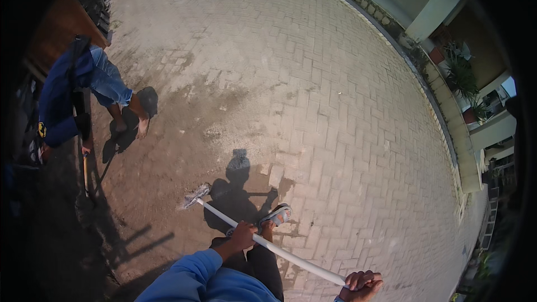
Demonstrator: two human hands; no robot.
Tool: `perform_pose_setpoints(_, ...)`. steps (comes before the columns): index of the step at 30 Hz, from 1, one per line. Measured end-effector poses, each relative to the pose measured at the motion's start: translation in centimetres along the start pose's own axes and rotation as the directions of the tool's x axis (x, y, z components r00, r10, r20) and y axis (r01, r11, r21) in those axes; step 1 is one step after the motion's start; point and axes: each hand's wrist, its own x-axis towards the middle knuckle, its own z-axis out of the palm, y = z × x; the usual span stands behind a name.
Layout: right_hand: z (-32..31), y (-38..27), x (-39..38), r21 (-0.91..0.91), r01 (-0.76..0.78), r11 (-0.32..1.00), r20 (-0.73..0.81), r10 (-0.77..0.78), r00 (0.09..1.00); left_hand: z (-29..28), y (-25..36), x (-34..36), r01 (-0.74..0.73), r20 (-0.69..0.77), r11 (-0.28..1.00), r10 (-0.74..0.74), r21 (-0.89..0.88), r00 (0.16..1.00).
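Note:
A broom with a long white handle (305, 264) runs slantwise across the lower part of the head view. Its pale, frayed head (196, 195) is down on the brown, dirt-covered ground, beyond my left hand. My left hand (244, 236) is closed round the handle about midway. Near the handle's upper end, at the lower right, my right hand (362, 286) is wrapped round it. One of my feet, in a grey sandal (278, 213), shows just past the handle.
At the left, a bent-over person in rolled jeans (109, 72) holds a tool with a yellow handle (85, 173). Block paving (335, 106) spreads ahead and right, soil-covered at left. A low wall (447, 126) with potted plants (463, 78) borders the right side.

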Motion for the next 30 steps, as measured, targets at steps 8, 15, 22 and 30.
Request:
perform_pose_setpoints(8,-5.9,-13.1,-7.8,-0.029,0.161,0.986,-0.483,-0.155,0.862,4.7,13.9,7.8,-0.297,-0.115,0.894,0.274,-0.335,0.955)
perform_pose_setpoints(15,-0.5,-1.6,-6.3,-0.395,-0.182,0.900,-0.270,0.076,0.960,5.3,-0.6,-2.9,-0.077,-0.198,0.973,0.033,-0.218,0.980)
perform_pose_setpoints(22,0.9,6.1,-9.7,-0.160,-0.419,0.894,-0.221,0.382,0.898,0.3,-7.8,-13.9,0.194,0.108,0.979,-0.200,0.064,0.974)
perform_pose_setpoints(30,-8.9,-16.3,-9.4,-0.193,-0.080,0.978,-0.525,-0.034,0.851,6.8,12.7,-3.6,-0.172,-0.014,0.907,0.181,-0.385,0.983)
